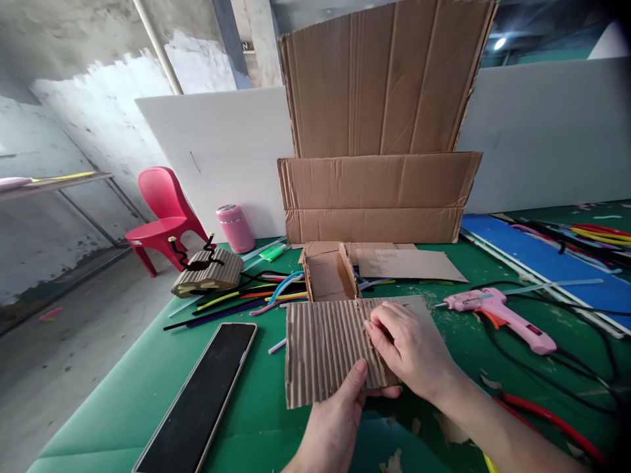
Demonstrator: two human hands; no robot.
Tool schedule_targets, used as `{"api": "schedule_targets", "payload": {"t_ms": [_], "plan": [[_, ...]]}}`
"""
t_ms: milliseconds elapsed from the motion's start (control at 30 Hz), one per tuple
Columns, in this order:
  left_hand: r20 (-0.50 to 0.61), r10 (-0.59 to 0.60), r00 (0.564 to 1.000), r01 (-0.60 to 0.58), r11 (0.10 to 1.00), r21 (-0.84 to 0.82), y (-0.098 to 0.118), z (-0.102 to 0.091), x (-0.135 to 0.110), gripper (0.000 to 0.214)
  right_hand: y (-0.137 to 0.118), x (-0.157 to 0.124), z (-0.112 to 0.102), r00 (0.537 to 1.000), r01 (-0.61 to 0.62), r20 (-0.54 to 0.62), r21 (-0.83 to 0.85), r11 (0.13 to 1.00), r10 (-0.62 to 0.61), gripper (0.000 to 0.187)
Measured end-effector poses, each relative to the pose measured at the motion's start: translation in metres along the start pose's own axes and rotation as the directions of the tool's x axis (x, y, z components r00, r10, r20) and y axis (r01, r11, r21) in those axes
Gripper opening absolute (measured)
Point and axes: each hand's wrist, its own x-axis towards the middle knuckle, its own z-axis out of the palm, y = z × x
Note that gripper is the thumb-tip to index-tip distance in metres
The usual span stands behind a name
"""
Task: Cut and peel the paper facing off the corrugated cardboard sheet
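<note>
Step in hand looks like stripping or cleaning the face of the ridged cardboard (320,348). It's held above the green table (266,420), in front of the small open box (330,272). Left hand (335,420) clamps the near edge, thumb on the ridges, fingers underneath. Right hand (417,348) has thumb and index nearly closed at the ridges' right side; can't tell if a shred is between them. Carrying on would call for a firm left hold and a low, gentle pull along the grooves; ridges likely crush easily. Sheet: brown, roughly rectangular, parallel corrugations, smoother patch at far right. Box: shallow, raw-edged walls. Torn paper scraps (451,427), thin and curled, near the right forearm. Glue gun (513,322): pink, smooth plastic, lying on its side.
</note>
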Motion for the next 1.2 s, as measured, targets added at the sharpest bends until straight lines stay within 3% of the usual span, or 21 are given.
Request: {"api": "schedule_targets", "payload": {"t_ms": [133,333,433,533,633,700,833,967,1067,1200], "plan": [[-0.009,-0.031,0.999,0.031,0.999,-0.014,-0.001,0.0,0.002,0.033,0.008,-0.001,0.004,0.988,-0.142,-0.028,0.185,0.973,0.15,0.021],[-0.025,-0.075,0.997,0.074,0.997,-0.024,0.002,-0.003,0.003,0.021,0.023,-0.003,0.007,0.955,-0.234,-0.089,0.365,0.901,0.284,0.025],[-0.095,-0.017,0.995,0.015,1.0,-0.014,0.005,-0.005,0.005,0.021,0.034,-0.001,0.002,0.901,-0.281,-0.192,0.424,0.861,0.388,0.025],[-0.092,0.048,0.995,-0.047,0.999,0.004,0.008,-0.007,0.006,0.021,0.04,0.0,-0.006,0.843,-0.316,-0.285,0.424,0.849,0.456,0.028],[-0.03,0.057,0.998,-0.057,0.998,0.006,0.008,-0.008,0.005,0.023,0.031,-0.002,-0.013,0.872,-0.306,-0.265,0.362,0.881,0.412,0.031],[-0.015,0.078,0.997,-0.078,0.997,0.0,0.008,-0.008,0.005,0.025,0.019,-0.005,-0.014,0.917,-0.248,-0.229,0.317,0.916,0.328,0.019],[-0.029,0.142,0.989,-0.143,0.99,-0.013,0.007,-0.009,0.006,0.024,-0.005,-0.013,-0.012,0.992,-0.096,-0.056,0.246,0.964,0.113,0.014],[-0.033,0.174,0.984,-0.175,0.984,-0.038,0.006,-0.007,0.003,0.022,-0.014,-0.017,-0.009,0.992,-0.045,0.121,0.059,0.997,0.038,0.012],[-0.035,0.207,0.978,-0.208,0.977,-0.05,0.005,-0.005,0.0,0.021,-0.015,-0.015,-0.008,0.984,0.01,0.178,-0.055,0.998,0.0,0.011],[-0.053,0.185,0.981,-0.187,0.982,-0.036,0.004,-0.005,0.0,0.013,-0.014,-0.012,-0.008,0.971,0.069,0.233,-0.075,0.995,-0.05,0.013]]}}
